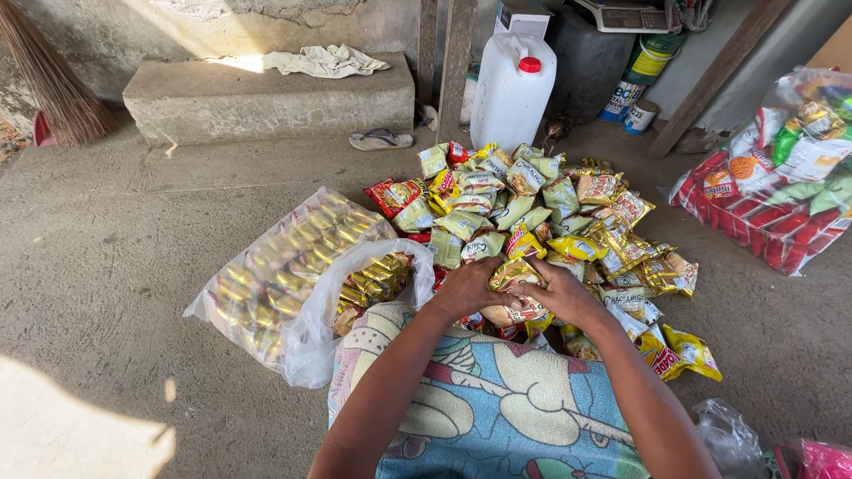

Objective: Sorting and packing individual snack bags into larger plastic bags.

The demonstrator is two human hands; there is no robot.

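A heap of small snack packets [532,213], yellow, green and red, lies on the concrete floor in front of me. Both my hands meet at the near edge of the heap. My left hand [466,288] and my right hand [564,293] together grip a small bundle of yellow packets [515,275], held just above the heap. My forearms reach out over a patterned cloth [488,408] across my lap. Left of my hands lies a large clear plastic bag [275,275] filled with gold packets, its mouth open toward me.
A white jerrycan [512,89] with a red cap stands behind the heap. A big clear sack of snack bags [781,168] sits at right. A concrete step [266,93] with a rag, a sandal [380,139] and a broom [49,80] are at back left.
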